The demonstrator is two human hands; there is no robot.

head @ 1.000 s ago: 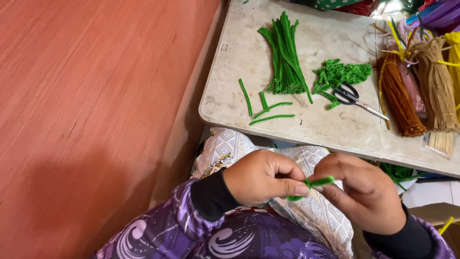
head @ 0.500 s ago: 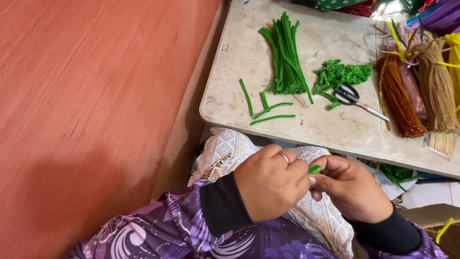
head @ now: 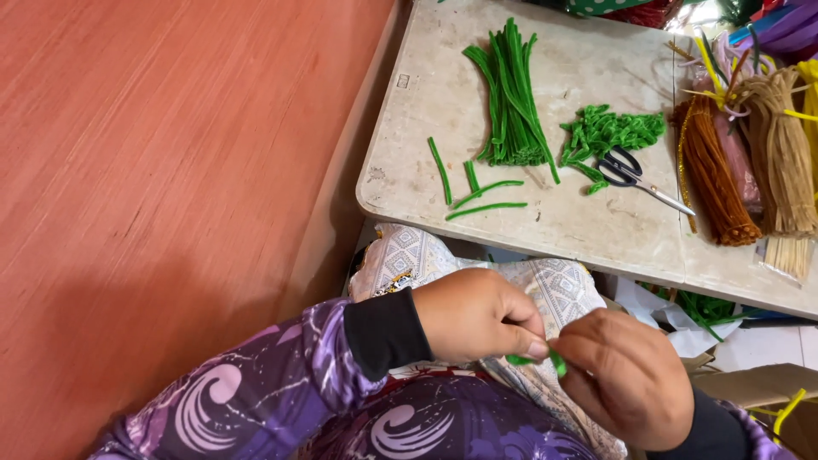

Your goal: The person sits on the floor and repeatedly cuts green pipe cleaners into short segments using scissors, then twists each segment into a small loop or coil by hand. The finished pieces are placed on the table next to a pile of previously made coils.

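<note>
1. Fingers of left hand (head: 477, 317) and right hand (head: 626, 375) pinched together on a short green pipe-cleaner piece (head: 545, 361), held over the lap.
2. Patterned cloth (head: 545, 290) lies under the hands.
3. Bench (head: 588, 230) beyond carries cut green pieces (head: 477, 189), a green bundle (head: 511, 94), a pile of green bits (head: 609, 132) and scissors (head: 635, 175).
4. Brown and tan bundles (head: 750, 162) lie at the bench's right.

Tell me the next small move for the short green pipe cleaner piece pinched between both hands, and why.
Probably keep bending the short green pipe cleaner piece between the fingertips: the left hand and right hand both pinch it, and only its ends show.
</note>
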